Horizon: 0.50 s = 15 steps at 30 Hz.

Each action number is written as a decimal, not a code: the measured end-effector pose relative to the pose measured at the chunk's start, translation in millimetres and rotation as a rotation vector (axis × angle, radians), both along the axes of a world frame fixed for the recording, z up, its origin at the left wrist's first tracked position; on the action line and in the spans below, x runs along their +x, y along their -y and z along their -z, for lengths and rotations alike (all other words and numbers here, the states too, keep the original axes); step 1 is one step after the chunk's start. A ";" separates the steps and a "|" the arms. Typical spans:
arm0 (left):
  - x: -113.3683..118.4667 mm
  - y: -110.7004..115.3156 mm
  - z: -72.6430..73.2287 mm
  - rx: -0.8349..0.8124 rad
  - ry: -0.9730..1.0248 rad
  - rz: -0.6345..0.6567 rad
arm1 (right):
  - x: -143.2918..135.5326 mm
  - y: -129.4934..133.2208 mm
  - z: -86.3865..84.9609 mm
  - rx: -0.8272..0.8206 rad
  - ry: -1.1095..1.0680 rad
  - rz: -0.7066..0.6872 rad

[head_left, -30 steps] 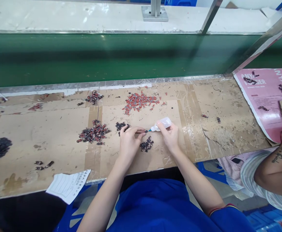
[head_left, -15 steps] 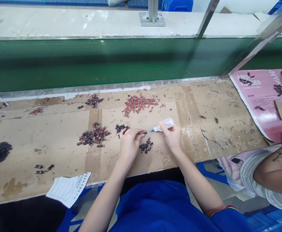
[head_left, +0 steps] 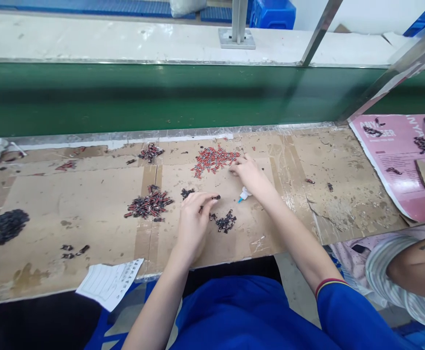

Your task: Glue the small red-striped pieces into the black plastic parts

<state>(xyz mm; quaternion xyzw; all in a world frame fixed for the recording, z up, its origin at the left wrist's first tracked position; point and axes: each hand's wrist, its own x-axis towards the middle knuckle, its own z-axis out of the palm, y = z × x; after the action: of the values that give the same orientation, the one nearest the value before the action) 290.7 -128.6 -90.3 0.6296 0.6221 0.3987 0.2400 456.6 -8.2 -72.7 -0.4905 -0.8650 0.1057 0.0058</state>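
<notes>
My left hand pinches a small black part between thumb and index finger, just above the cardboard. My right hand reaches to the right edge of a pile of small red pieces with metallic ends. Its fingers are drawn together there, and whatever they may hold is hidden. Under the right wrist lies a dropper bottle with a blue tip, mostly covered by the arm. Small black parts lie in a heap right of my left hand; another black heap sits behind it.
Cardboard covers the bench. A pile of red-and-black pieces and a black pile lie to the left. A paper slip overhangs the front edge. Behind runs a green belt. Another person's arm is at right.
My right hand has let go of the dropper bottle, which now lies on the cardboard, and has moved forward to the red pile. My left hand still pinches the black part.
</notes>
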 end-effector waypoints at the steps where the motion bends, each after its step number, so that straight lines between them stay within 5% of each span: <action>1: 0.2 0.4 -0.5 -0.002 0.039 -0.005 | -3.3 -5.1 1.1 -0.022 0.038 -0.016; 8: 7.6 4.3 -4.7 0.043 0.175 -0.145 | -8.5 -1.9 2.3 0.132 0.268 -0.136; 15: 7.9 5.2 -8.9 0.047 0.204 -0.149 | -15.1 -10.3 -2.2 0.044 0.288 -0.215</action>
<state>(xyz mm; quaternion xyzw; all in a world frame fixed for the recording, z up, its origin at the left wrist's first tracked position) 298.6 -133.8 -81.4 0.5434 0.6299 0.4920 0.2568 441.6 2.0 -70.5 -0.4049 -0.9065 0.0153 -0.1187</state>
